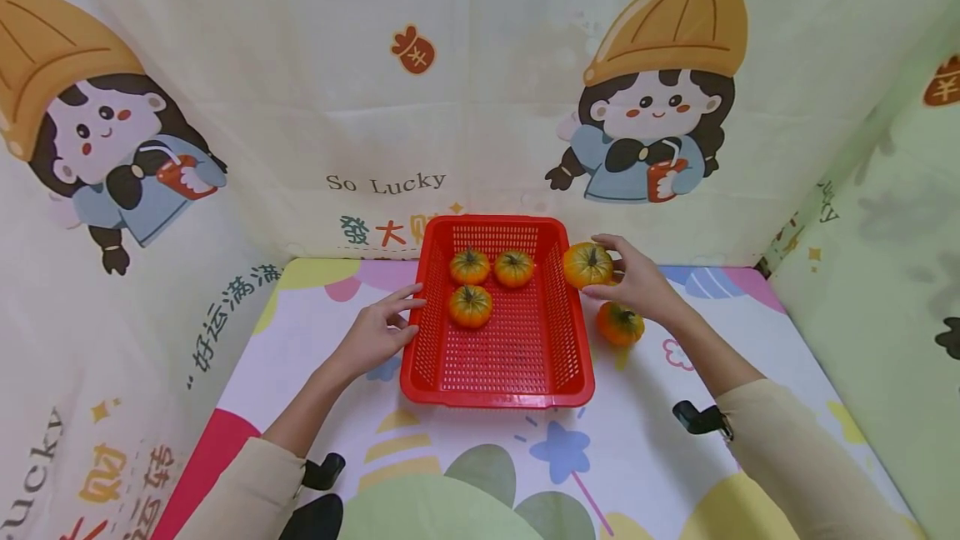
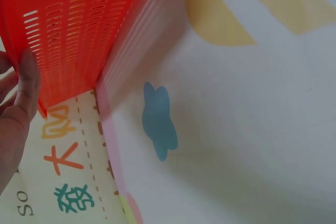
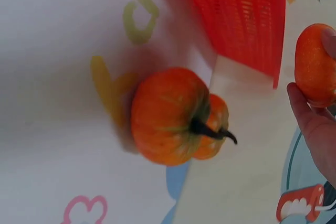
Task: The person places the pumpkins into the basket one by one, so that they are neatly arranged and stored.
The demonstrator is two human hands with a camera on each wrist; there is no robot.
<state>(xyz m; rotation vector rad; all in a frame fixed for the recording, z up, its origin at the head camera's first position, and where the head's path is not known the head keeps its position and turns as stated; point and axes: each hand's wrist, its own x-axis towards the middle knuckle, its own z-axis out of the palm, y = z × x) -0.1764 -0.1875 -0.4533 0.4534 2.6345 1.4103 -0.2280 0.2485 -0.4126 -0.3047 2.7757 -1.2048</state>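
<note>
A red plastic basket (image 1: 502,357) stands on the table with three small orange pumpkins inside, including a front one (image 1: 470,307), a back left one (image 1: 469,266) and a back right one (image 1: 513,268). My right hand (image 1: 637,277) pinches another pumpkin (image 1: 587,264) between thumb and fingers, at the basket's right rim; the right wrist view shows this held pumpkin (image 3: 314,66) too. Below that hand lies a pumpkin (image 1: 621,325) on the table. In the right wrist view a second one (image 3: 215,145) sits partly hidden behind it. My left hand (image 1: 378,327) touches the basket's left rim with extended fingers.
A patterned cloth covers the table (image 1: 300,382). Printed cream curtains (image 1: 495,132) rise directly behind the basket and along both sides. Black wrist mounts (image 1: 699,418) are strapped at the sleeves.
</note>
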